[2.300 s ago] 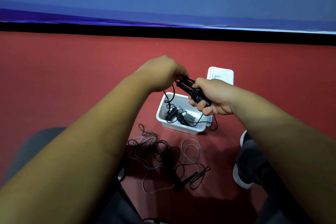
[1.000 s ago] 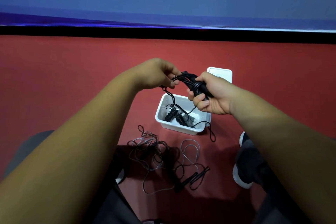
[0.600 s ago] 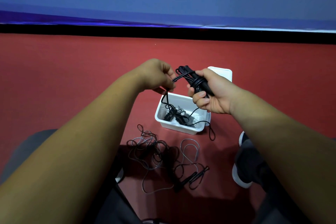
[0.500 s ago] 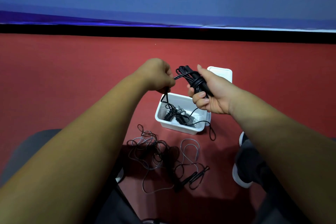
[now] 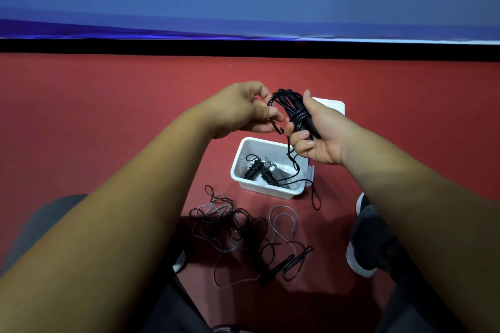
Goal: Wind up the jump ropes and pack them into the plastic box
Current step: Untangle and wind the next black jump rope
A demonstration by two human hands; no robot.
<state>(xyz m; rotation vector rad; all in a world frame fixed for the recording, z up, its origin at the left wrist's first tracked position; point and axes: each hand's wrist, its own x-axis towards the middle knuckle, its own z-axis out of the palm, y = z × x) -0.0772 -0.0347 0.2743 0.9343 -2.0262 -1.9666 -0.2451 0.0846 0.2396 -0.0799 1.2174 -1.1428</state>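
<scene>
My right hand (image 5: 319,134) grips the handles of a black jump rope (image 5: 296,113) with cord wound round them, held above the white plastic box (image 5: 244,180). My left hand (image 5: 243,111) pinches the cord's free part just left of the bundle. A loose end of the cord hangs down past the box's right rim. Inside the box lie wound ropes (image 5: 266,171), black and grey. On the red floor in front of the box sprawls a tangled rope (image 5: 243,232) with black handles.
The box's white lid (image 5: 331,105) lies on the floor behind my right hand. My shoes (image 5: 359,254) and dark trouser legs are at the lower right and bottom. A blue banner with a black base runs across the back.
My left hand has shifted its hold on the cord, fingers now spread and pinching lower near the bundle. The right hand holds the bundle in about the same place.
</scene>
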